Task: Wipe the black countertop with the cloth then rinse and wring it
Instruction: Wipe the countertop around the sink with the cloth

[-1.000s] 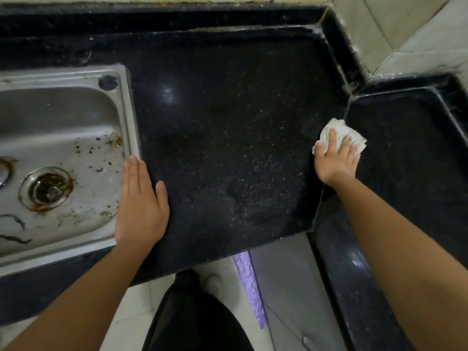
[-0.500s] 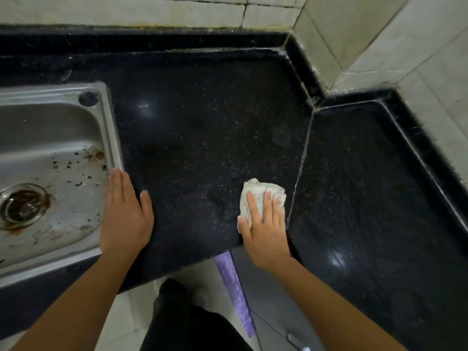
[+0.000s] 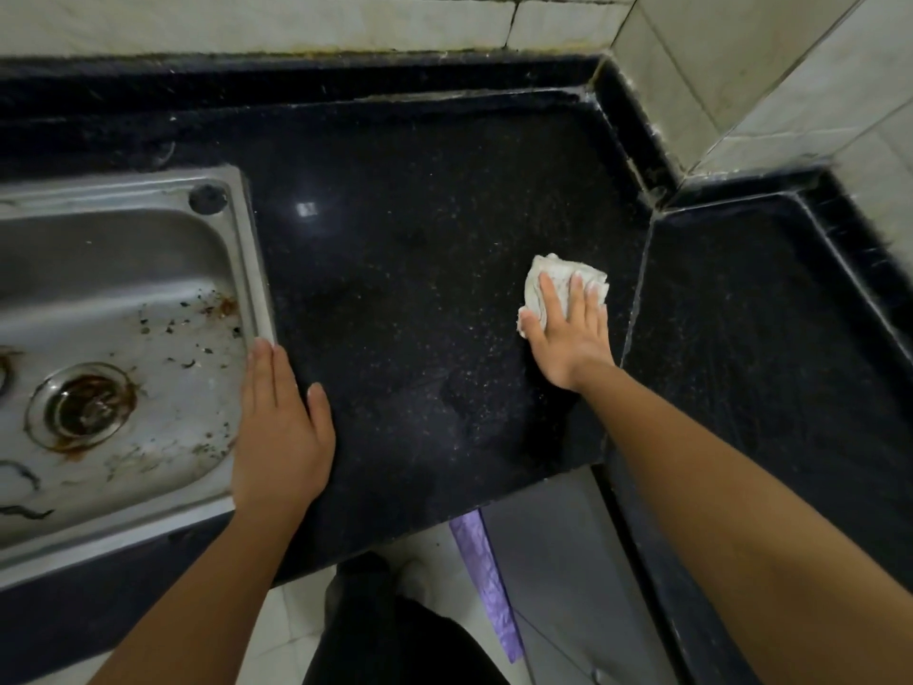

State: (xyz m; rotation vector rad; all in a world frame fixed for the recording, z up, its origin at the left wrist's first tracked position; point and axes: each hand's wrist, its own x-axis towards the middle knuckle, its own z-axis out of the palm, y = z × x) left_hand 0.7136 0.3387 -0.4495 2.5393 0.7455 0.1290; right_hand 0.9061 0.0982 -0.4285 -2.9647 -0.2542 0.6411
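Countertop [image 3: 420, 313], cloth [image 3: 558, 267] under right fingers [image 3: 550, 300]

Right hand [image 3: 568, 333] pressing cloth [image 3: 560, 276] on black countertop [image 3: 420, 289], left hand [image 3: 281, 432] flat beside sink [image 3: 247, 229]

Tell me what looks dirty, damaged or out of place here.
The sink stands out: rust-brown staining rings its drain, and dark scraps lie scattered over the basin floor. The seam where the countertop meets the tiled wall looks grimy. Nothing sits askew.
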